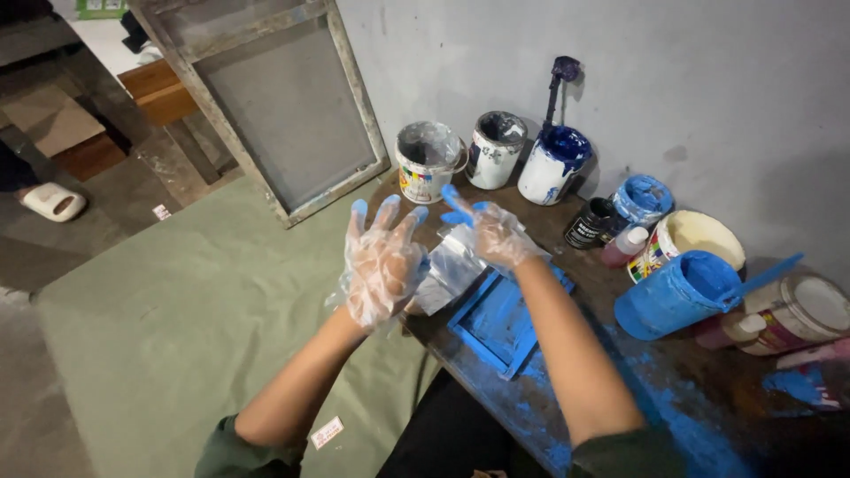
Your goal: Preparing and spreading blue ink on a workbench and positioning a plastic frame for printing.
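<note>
My left hand [382, 262] is raised with its fingers spread, covered by a clear plastic glove whose fingertips are stained blue. It holds nothing. My right hand [492, 232], also in a clear glove with blue fingertips, is held just right of it with fingers loosely apart. Whether it pinches the left glove's edge I cannot tell. Under both hands lies a crumpled clear plastic sheet [448, 273] on a dark wooden bench [522, 389]. A blue-smeared square tray [498, 320] rests on the bench right below my right wrist.
Several paint tubs stand along the wall: a white one [427, 162], a grey-lidded one [494, 149], a blue-filled one with a stick [552, 163], and a tipped blue bucket [675, 294]. A framed screen [274, 97] leans at the back. Green cloth [195, 310] covers the floor on the left.
</note>
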